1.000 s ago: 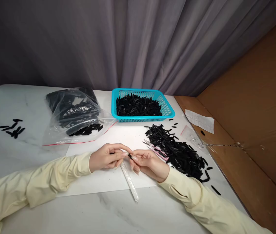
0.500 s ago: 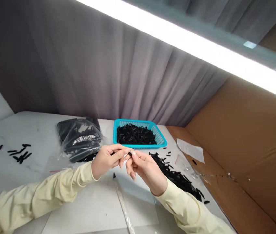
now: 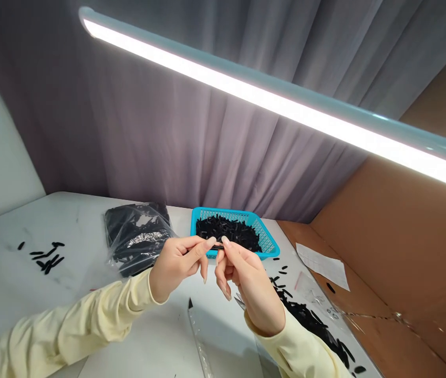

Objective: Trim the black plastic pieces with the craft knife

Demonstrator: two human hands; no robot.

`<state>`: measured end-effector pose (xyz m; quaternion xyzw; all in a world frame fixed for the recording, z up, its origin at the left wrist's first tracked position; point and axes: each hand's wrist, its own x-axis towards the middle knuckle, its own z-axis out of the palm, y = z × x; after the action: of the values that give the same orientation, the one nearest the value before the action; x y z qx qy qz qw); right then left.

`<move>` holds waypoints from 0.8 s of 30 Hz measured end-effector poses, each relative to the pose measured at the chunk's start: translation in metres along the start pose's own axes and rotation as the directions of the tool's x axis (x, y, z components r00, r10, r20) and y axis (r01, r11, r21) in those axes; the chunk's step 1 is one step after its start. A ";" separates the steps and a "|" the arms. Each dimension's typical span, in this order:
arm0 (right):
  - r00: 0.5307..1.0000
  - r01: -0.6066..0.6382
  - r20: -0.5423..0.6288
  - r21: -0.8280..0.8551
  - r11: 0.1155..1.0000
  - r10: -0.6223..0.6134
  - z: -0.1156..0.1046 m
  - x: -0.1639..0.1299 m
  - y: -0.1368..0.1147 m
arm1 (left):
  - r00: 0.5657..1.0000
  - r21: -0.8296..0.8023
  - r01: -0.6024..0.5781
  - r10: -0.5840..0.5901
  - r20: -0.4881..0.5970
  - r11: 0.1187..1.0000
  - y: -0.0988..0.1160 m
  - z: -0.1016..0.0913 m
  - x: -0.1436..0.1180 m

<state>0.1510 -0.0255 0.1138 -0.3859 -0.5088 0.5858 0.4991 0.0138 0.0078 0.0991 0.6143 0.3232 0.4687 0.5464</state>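
Between my two hands, in front of the blue basket, is a small thin black strip point(image 3: 218, 247). My left hand point(image 3: 179, 262) pinches its left end with thumb and forefinger. The thumb and forefinger of my right hand point(image 3: 248, 275) close on the other end. Its exact kind I cannot make out. Behind my fingertips stands the blue plastic basket point(image 3: 273, 249), filled with many similar black pieces point(image 3: 226, 229). More black pieces point(image 3: 305, 317) lie in a long heap right of my right hand. Metal tips point(image 3: 240, 301) show beside my right wrist.
Left of the basket lies a clear bag point(image 3: 139, 236) of black material. Several loose black pieces point(image 3: 47, 260) lie farther left. A narrow clear sleeve with a black tip point(image 3: 197, 331) lies in front. At right are a paper slip point(image 3: 323, 265) and a small clear bag point(image 3: 311, 291).
The view has tilted up, so the table and lamp sit lower in the picture. My fingertips are slightly farther apart, and more of the black strip shows between them.
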 end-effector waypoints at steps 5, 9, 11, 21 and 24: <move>1.000 -0.013 0.009 -0.015 1.000 0.013 0.000 0.000 0.001 | 1.000 0.001 0.011 -0.011 -0.027 1.000 0.001 0.002 -0.003; 1.000 0.006 0.030 -0.021 1.000 -0.005 -0.001 -0.001 -0.001 | 1.000 0.000 0.002 -0.002 -0.017 1.000 0.000 0.002 -0.006; 0.998 0.026 0.052 -0.030 0.999 -0.025 -0.001 -0.002 -0.001 | 1.000 -0.011 0.002 -0.002 -0.011 1.000 0.000 0.002 -0.007; 0.993 0.080 0.092 -0.101 0.992 -0.071 -0.002 -0.008 -0.004 | 0.992 0.179 -0.124 0.126 0.001 0.976 0.006 0.001 -0.011; 0.994 0.091 0.082 -0.170 0.981 -0.078 -0.004 -0.009 -0.007 | 0.949 0.405 -0.306 0.311 0.055 0.862 0.007 -0.003 -0.010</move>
<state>0.1577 -0.0340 0.1195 -0.3836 -0.5920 0.5317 0.4686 0.0068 -0.0010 0.1035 0.7555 0.3151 0.4758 0.3218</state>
